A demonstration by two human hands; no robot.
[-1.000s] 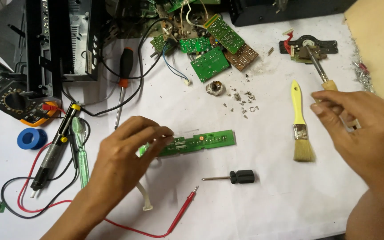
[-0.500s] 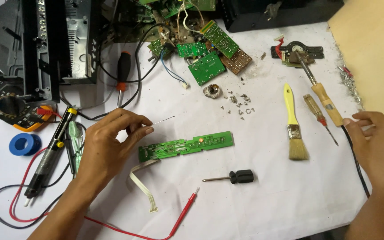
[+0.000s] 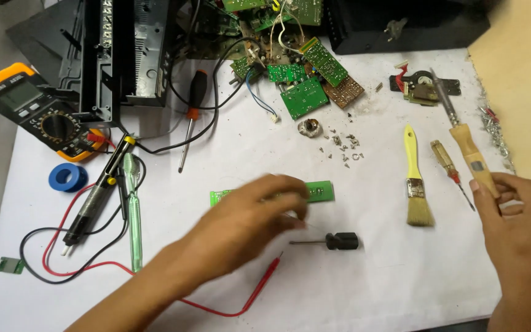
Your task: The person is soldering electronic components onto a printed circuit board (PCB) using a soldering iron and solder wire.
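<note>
White paper covers the counter [image 3: 364,289]. At centre, the left hand [image 3: 250,221], blurred, hovers with loosely curled fingers over a long narrow green circuit board [image 3: 321,191]; whether it grips anything cannot be told. At four o'clock, the right hand [image 3: 520,224] closes around the wooden handle of a soldering iron [image 3: 471,157]. A yellow-handled brush [image 3: 415,184] lies between them, a stubby black screwdriver [image 3: 333,241] just below the board.

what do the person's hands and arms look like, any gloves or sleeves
Both are bare. The left hand has no glove, ring or watch that shows, and its forearm is uncovered to the frame edge; it is motion-blurred. The right hand is also ungloved, with no sleeve in view.
</note>
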